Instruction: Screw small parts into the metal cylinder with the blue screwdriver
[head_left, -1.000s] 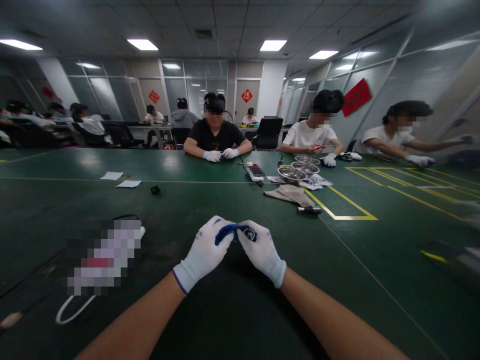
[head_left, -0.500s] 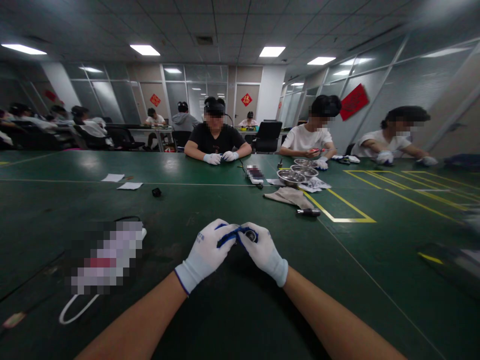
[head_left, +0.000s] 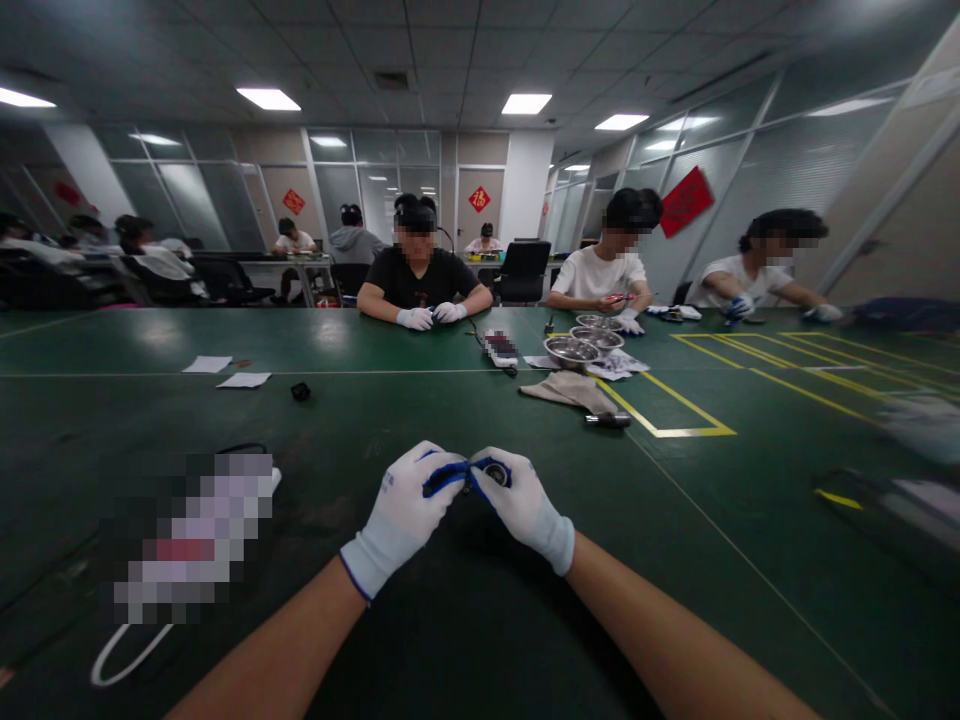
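Note:
Both hands wear white gloves with blue palms and meet over the green table (head_left: 337, 430) in the middle of the view. My right hand (head_left: 519, 500) is closed round a small dark round part (head_left: 495, 474) with a metallic rim. Fingertips touching those of the right, my left hand (head_left: 409, 505) is pinched at the part's left side; what it grips there is mostly hidden by the fingers.
A blurred-out white device with a loop (head_left: 202, 540) lies at left. Beyond are paper slips (head_left: 244, 380), a small black object (head_left: 301, 391), a cloth (head_left: 566, 391), a dark cylinder (head_left: 608, 420) and metal bowls (head_left: 571, 351). Across the table sit several people, some gloved.
The view has turned slightly to the right, so the surroundings sit further left. My hands stay together round the small part, with little change of grip.

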